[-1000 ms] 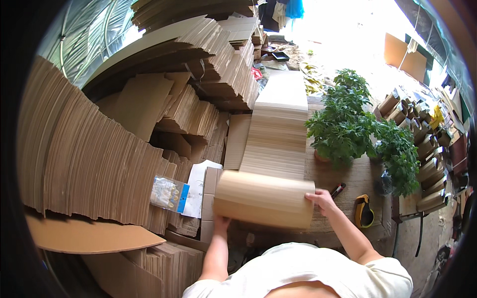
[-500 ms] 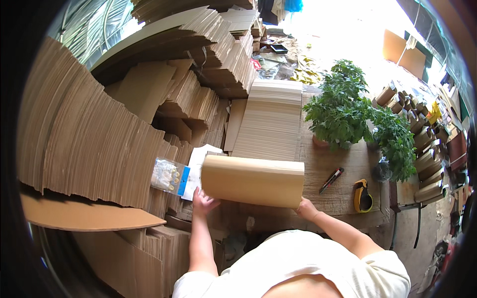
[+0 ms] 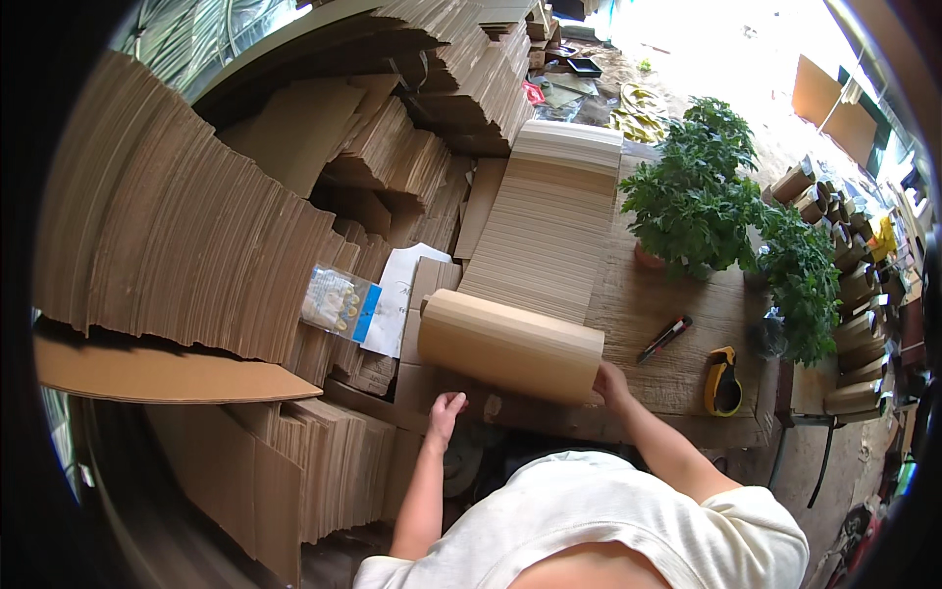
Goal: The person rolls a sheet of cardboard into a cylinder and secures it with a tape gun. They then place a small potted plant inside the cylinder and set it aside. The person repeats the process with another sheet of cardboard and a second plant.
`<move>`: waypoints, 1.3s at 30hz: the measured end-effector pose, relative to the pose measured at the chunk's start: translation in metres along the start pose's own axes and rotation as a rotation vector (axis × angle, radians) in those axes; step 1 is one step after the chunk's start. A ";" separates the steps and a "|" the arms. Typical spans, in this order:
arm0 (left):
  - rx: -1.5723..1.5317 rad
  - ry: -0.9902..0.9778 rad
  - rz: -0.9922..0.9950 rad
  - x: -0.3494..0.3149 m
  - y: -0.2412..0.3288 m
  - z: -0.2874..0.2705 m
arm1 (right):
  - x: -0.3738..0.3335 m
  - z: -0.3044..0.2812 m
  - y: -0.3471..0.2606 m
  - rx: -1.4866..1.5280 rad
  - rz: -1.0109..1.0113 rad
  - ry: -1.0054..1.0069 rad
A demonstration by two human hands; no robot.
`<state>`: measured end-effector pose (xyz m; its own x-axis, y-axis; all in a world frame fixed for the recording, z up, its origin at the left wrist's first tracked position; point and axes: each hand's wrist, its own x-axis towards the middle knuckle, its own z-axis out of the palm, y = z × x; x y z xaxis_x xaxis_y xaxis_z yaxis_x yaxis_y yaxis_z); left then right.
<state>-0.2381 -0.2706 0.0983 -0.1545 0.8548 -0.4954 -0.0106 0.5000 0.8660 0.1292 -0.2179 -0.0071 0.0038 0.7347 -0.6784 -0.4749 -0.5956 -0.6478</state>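
Note:
A tan cardboard sheet [image 3: 510, 344], bent into a wide half-roll, lies across the near end of a stack of cardboard sheets [image 3: 551, 216] on the wooden table. My right hand [image 3: 610, 381] grips its right end near the lower corner, with some fingers hidden behind the edge. Just off the roll's lower left side is my left hand [image 3: 446, 412], its fingertips drawn together and nothing visible in them. White paper [image 3: 397, 294] and a clear packet with a blue strip [image 3: 339, 302] lie left of the roll.
Tall cardboard stacks [image 3: 177, 216] crowd the left side. On the table [image 3: 677, 393] are a utility knife [image 3: 664, 339], a yellow-and-black tool [image 3: 723, 383] and leafy potted plants [image 3: 699, 196]. Several brown cardboard tubes [image 3: 854, 324] are piled beyond the table's right edge.
My left hand has left the roll's left end, moving toward my body, and its spread fingers have closed. The roll now tilts down to the right; my right hand stays at its end.

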 end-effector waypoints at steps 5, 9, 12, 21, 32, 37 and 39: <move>0.033 -0.019 0.002 -0.036 -0.003 0.035 | 0.025 0.043 -0.057 0.141 0.062 -0.277; -0.080 0.079 0.121 -0.059 0.037 0.053 | 0.036 0.069 -0.060 0.175 -0.257 -0.256; -0.081 0.164 0.225 -0.073 0.062 0.047 | -0.024 0.101 -0.073 0.012 -0.275 -0.294; 0.882 0.398 1.004 -0.096 0.131 0.096 | -0.075 0.094 0.015 -0.689 -0.535 -0.977; 1.296 -0.410 0.367 -0.087 0.035 0.101 | -0.099 0.046 0.021 -1.521 0.000 -1.148; 1.537 -0.483 0.352 -0.107 0.005 0.077 | -0.067 0.006 -0.019 -0.793 -0.309 0.074; 1.579 -0.532 0.354 -0.108 -0.008 0.076 | -0.056 0.030 -0.057 -0.754 -0.529 0.147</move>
<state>-0.1465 -0.3563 0.1401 0.3924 0.7313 -0.5579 0.9180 -0.3493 0.1878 0.1296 -0.2151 0.0782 0.1924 0.9529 -0.2343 0.3172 -0.2864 -0.9041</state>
